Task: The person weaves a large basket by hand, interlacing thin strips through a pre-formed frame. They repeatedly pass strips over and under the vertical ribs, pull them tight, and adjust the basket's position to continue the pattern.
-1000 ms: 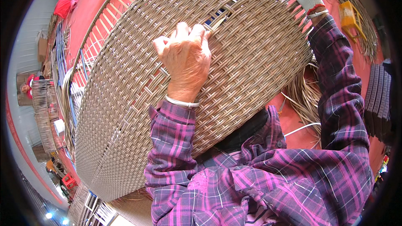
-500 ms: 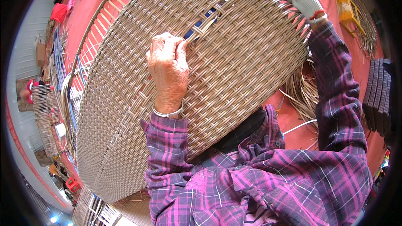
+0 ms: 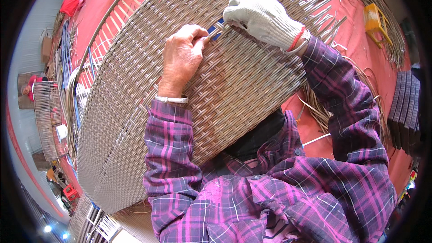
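Observation:
A large curved wicker panel (image 3: pixel 135 85) of brown woven strands leans across my lap. My bare left hand (image 3: pixel 182 56) rests on the weave, its thumb and forefinger pinched on a wicker strand beside a small gap (image 3: pixel 215 29) where blue shows through. Just right of that gap is my right hand (image 3: pixel 263 20), in a white knitted glove. Its fingers are curled closed against the panel; what they hold, if anything, is hidden. Loose strand ends (image 3: pixel 315 0) stick out along the panel's right edge, beyond the glove.
Red sheeting (image 3: pixel 355 58) covers the floor. A yellow stool (image 3: pixel 377 24) stands at the right, near a bundle of long strands (image 3: pixel 396 47) and a dark ridged stack (image 3: pixel 405 99). A person (image 3: pixel 30 86) is at the far left by a woven frame (image 3: pixel 47 119).
My right hand has come from the panel's upper right edge down and left to the gap. My left hand has shifted slightly upward, and less of the blue opening shows.

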The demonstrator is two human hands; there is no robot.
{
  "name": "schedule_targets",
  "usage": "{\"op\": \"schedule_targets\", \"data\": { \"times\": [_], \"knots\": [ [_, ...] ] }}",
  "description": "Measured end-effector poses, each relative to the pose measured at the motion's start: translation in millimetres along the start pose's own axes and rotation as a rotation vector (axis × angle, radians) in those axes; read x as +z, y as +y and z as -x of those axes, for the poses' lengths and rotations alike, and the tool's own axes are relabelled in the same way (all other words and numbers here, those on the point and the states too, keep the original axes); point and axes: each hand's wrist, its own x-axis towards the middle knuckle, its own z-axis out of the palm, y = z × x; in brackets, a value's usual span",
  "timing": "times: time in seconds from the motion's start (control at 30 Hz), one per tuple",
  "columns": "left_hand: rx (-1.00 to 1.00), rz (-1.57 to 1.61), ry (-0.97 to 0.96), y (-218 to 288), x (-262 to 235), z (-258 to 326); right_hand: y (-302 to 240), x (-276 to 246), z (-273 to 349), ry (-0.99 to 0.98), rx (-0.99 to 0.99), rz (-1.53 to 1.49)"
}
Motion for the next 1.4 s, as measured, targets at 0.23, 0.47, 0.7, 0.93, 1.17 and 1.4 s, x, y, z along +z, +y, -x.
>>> {"op": "schedule_targets", "data": {
  "times": [0.23, 0.47, 0.7, 0.93, 1.17, 1.4],
  "knots": [
    [-0.107, -0.019, -0.059, -10.1, -6.3, 8.9, -10.8, 12.2, -7.0, -0.119, -0.033, 0.171],
    [0.010, -0.010, 0.274, -18.0, -4.6, 3.2, -2.2, -9.0, -44.5, -0.424, 0.070, -0.087],
    [-0.001, -0.061, 0.211, -10.5, -8.6, 35.0, 5.9, 3.1, -53.0, -0.435, 0.092, -0.041],
    [0.114, -0.333, 0.248, -15.7, -4.1, 31.2, -3.8, 30.7, -31.5, -0.040, 0.127, 0.083],
    [0.109, -0.267, 0.212, -4.5, -1.1, 37.0, -4.2, 21.5, -17.6, -0.099, 0.098, -0.069],
    [0.030, -0.034, 0.170, -12.3, -18.3, 36.5, -12.2, 6.0, -32.2, -0.334, 0.073, 0.103]
  ]
}}
